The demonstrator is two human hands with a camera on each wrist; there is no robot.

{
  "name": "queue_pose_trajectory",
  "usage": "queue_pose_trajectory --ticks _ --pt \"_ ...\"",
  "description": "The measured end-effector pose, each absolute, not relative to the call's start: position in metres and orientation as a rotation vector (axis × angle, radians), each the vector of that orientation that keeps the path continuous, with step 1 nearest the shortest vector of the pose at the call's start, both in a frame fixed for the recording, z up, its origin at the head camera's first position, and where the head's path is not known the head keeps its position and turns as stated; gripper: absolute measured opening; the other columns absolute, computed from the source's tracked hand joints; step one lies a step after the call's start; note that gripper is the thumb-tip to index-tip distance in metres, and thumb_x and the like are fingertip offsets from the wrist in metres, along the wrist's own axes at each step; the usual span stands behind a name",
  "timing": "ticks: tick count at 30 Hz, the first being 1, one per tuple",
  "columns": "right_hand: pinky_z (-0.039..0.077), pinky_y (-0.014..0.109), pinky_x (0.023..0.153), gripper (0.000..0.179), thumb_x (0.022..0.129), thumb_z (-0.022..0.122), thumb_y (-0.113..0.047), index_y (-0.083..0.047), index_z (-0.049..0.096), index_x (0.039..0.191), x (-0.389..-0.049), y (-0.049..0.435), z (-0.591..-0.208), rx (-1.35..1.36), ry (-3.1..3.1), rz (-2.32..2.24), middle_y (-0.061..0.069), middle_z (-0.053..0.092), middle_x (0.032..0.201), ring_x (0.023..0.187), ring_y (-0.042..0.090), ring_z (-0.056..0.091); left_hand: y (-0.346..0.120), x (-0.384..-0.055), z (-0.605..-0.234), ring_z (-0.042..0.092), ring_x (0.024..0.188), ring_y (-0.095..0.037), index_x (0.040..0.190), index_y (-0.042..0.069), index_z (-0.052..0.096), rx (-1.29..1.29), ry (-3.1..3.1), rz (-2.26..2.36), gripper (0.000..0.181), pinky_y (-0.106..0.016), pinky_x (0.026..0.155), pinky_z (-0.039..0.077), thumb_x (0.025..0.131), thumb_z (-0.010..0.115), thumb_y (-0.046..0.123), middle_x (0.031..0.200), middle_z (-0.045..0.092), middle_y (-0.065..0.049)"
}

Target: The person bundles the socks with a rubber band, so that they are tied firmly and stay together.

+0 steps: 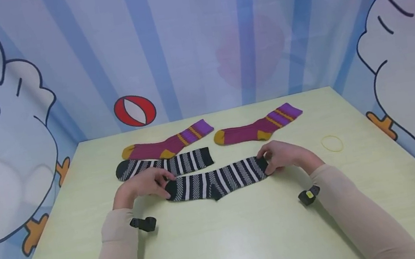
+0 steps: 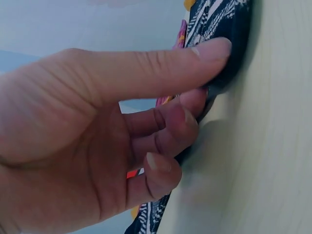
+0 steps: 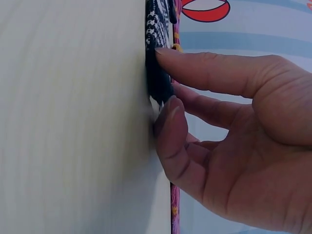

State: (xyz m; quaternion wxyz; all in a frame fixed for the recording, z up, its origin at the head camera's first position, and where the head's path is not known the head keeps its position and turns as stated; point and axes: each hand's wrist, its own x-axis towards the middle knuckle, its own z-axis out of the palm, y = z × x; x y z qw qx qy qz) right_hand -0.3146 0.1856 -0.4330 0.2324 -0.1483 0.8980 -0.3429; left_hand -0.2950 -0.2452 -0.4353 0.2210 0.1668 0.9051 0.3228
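Note:
A black sock with white stripes (image 1: 219,182) lies stretched sideways on the table in the head view, its heel pointing toward me. My left hand (image 1: 145,184) pinches its dark toe end (image 2: 238,51), with the thumb on top. At the opposite end, my right hand (image 1: 285,153) pinches the black cuff (image 3: 158,80) between thumb and fingers. Just behind, partly covered by my left hand, is a matching striped sock (image 1: 199,159). Farther back lie two purple socks with mustard toes and heels, one left (image 1: 152,150) and one right (image 1: 242,133).
A thin yellow loop (image 1: 322,143), like a rubber band, lies on the pale table (image 1: 224,243) to the right of my right hand. Fabric walls (image 1: 195,46) with cartoon prints stand behind the table and at both sides.

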Motion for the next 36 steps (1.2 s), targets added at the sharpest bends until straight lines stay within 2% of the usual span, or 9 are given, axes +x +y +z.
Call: queue_pose_trajectory --ticks 7,22,26,30,32,36 --pt "0.051 0.031 0.063 0.055 0.080 0.078 0.001 0.004 0.058 0.131 -0.313 0.184 -0.432 -0.391 2.471 -0.943 0.027 0.054 0.128 0.086 0.024 0.058 -0.240 -0.292 -0.428 0.054 0.080 -0.021 0.123 0.008 0.066 0.438 2.518 0.816 0.050 -0.035 0.077 0.047 0.076 0.084 0.001 0.086 0.059 -0.007" --pt "0.052 0.031 0.069 0.055 0.079 0.079 -0.004 0.003 0.058 0.129 -0.313 0.181 -0.433 -0.435 2.527 -0.860 0.026 0.058 0.126 0.097 0.027 0.058 -0.237 -0.290 -0.427 0.055 0.079 -0.021 0.125 0.008 0.061 0.407 2.502 0.761 0.053 -0.036 0.076 0.046 0.077 0.082 0.001 0.085 0.060 -0.007" --pt "0.053 0.031 0.067 0.055 0.080 0.079 -0.006 0.004 0.058 0.130 -0.312 0.179 -0.432 -0.448 2.535 -0.838 0.023 0.060 0.119 0.087 0.024 0.060 -0.240 -0.286 -0.424 0.055 0.079 -0.020 0.124 0.008 0.061 0.427 2.510 0.740 0.051 -0.036 0.077 0.046 0.078 0.081 0.001 0.085 0.061 -0.006" --pt "0.054 0.032 0.067 0.051 0.086 0.076 -0.013 0.006 0.058 0.130 -0.309 0.176 -0.426 -0.455 2.566 -0.792 0.020 0.062 0.115 0.078 0.021 0.061 -0.245 -0.284 -0.419 0.056 0.078 -0.020 0.121 0.007 0.063 0.483 2.517 0.728 0.042 -0.036 0.075 0.047 0.082 0.076 0.002 0.086 0.063 -0.004" --pt "0.055 0.034 0.070 0.050 0.089 0.074 -0.016 0.006 0.058 0.130 -0.307 0.174 -0.422 -0.458 2.598 -0.766 0.021 0.062 0.116 0.082 0.024 0.063 -0.247 -0.284 -0.417 0.057 0.077 -0.020 0.120 0.007 0.063 0.485 2.526 0.738 0.035 -0.035 0.073 0.047 0.086 0.072 0.002 0.087 0.064 -0.004" --pt "0.054 0.044 0.084 0.048 0.092 0.072 -0.020 0.006 0.058 0.130 -0.301 0.170 -0.419 -0.480 2.654 -0.743 0.024 0.061 0.121 0.101 0.032 0.062 -0.252 -0.286 -0.414 0.058 0.077 -0.021 0.119 0.003 0.062 0.462 2.571 0.788 0.027 -0.035 0.071 0.048 0.093 0.066 0.006 0.089 0.065 -0.007"
